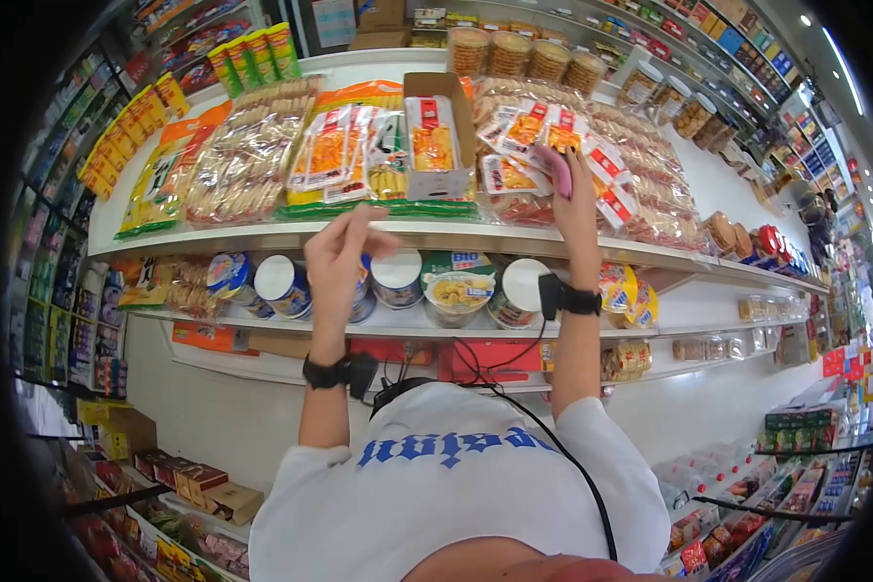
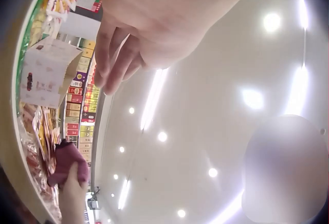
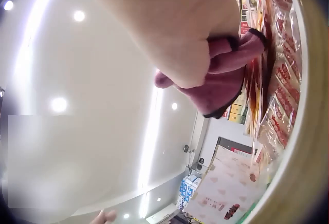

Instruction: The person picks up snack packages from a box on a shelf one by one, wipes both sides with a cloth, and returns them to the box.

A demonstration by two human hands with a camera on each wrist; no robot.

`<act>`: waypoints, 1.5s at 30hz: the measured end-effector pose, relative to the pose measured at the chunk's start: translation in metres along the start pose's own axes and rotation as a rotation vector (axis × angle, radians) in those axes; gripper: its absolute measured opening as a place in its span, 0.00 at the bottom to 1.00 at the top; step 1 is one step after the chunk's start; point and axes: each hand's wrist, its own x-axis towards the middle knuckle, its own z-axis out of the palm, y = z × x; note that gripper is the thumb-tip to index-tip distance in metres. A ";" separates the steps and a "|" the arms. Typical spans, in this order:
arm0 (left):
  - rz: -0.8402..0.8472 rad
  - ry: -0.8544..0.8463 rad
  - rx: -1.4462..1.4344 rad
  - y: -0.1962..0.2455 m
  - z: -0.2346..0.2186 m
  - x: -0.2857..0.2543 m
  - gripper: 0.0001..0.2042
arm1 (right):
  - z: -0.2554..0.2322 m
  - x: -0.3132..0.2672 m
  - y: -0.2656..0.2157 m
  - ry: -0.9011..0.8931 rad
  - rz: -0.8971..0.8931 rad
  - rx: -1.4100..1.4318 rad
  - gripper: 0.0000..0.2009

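Loosely, the person's left hand (image 1: 339, 242) hung unclasped, fingers relaxed, before the edge of the upper shelf (image 1: 417, 233), while the right hand (image 1: 576, 194) gripped a mauve cloth (image 1: 556, 171) over the piled snack packets (image 1: 529, 126). Just left of that pile stood an open carton (image 1: 439, 183) holding similar packs, with bagged crackers (image 1: 247, 155) farther left, clear jars (image 1: 509, 55) behind, and lidded tubs (image 1: 398, 276) on the shelf beneath.

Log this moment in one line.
left hand: open, near upper shelf | right hand: grips purple cloth | cloth: by snack packets
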 end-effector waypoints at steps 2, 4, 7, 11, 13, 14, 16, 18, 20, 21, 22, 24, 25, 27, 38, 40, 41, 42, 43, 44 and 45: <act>0.072 -0.048 0.034 0.006 0.013 0.024 0.19 | -0.011 -0.022 -0.025 0.046 -0.078 -0.017 0.28; 0.194 -0.083 0.148 0.003 0.027 0.060 0.18 | -0.031 -0.038 -0.062 0.113 0.191 0.272 0.19; 0.383 -0.210 0.370 -0.009 0.052 0.119 0.13 | -0.046 -0.075 -0.056 0.231 0.425 0.518 0.19; 0.720 -0.500 1.048 -0.055 0.076 0.215 0.31 | -0.063 -0.108 -0.061 0.340 0.492 0.686 0.20; 0.609 -0.583 1.345 -0.058 0.091 0.230 0.41 | -0.066 -0.122 -0.065 0.371 0.523 0.678 0.20; 0.552 -0.622 1.494 -0.058 0.097 0.237 0.46 | -0.067 -0.127 -0.067 0.391 0.537 0.675 0.20; 0.423 -0.719 1.454 -0.081 0.097 0.254 0.55 | -0.072 -0.138 -0.069 0.394 0.561 0.636 0.20; 0.303 -0.791 1.361 -0.086 0.094 0.257 0.52 | -0.079 -0.146 -0.070 0.401 0.573 0.613 0.21; 0.334 -0.783 1.362 -0.078 0.097 0.253 0.49 | -0.084 -0.151 -0.074 0.409 0.567 0.612 0.21; 0.377 -0.763 1.385 -0.073 0.099 0.247 0.48 | -0.087 -0.152 -0.077 0.403 0.580 0.606 0.20; 0.418 -0.738 1.404 -0.066 0.099 0.239 0.47 | -0.089 -0.152 -0.079 0.393 0.591 0.600 0.19; 0.593 -0.587 1.293 -0.050 0.096 0.224 0.41 | -0.089 -0.154 -0.079 0.376 0.612 0.614 0.18; 0.709 -0.489 1.214 -0.041 0.093 0.219 0.39 | -0.086 -0.155 -0.077 0.371 0.621 0.636 0.18; 0.807 -0.345 1.086 -0.011 0.092 0.199 0.35 | -0.082 -0.153 -0.078 0.333 0.625 0.716 0.18; 0.579 -0.405 0.456 0.068 0.088 0.013 0.35 | -0.040 -0.129 -0.109 -0.079 0.620 1.167 0.19; 0.559 -0.271 0.441 0.054 0.082 0.004 0.42 | -0.037 -0.114 -0.153 -0.046 0.482 1.154 0.21; 0.542 -0.155 0.399 0.040 0.078 0.001 0.44 | -0.034 -0.110 -0.164 -0.029 0.408 1.148 0.22; 0.527 -0.040 0.355 0.027 0.076 -0.003 0.46 | -0.032 -0.109 -0.162 0.016 0.469 1.198 0.23; 0.475 0.067 0.372 0.015 0.073 -0.011 0.49 | -0.029 -0.109 -0.157 0.065 0.531 1.245 0.23; 0.327 0.053 0.145 0.006 0.074 -0.020 0.49 | -0.026 -0.112 -0.152 0.120 0.598 1.290 0.24; 0.180 0.034 -0.081 -0.003 0.077 -0.027 0.49 | -0.023 -0.117 -0.156 0.079 0.541 1.239 0.23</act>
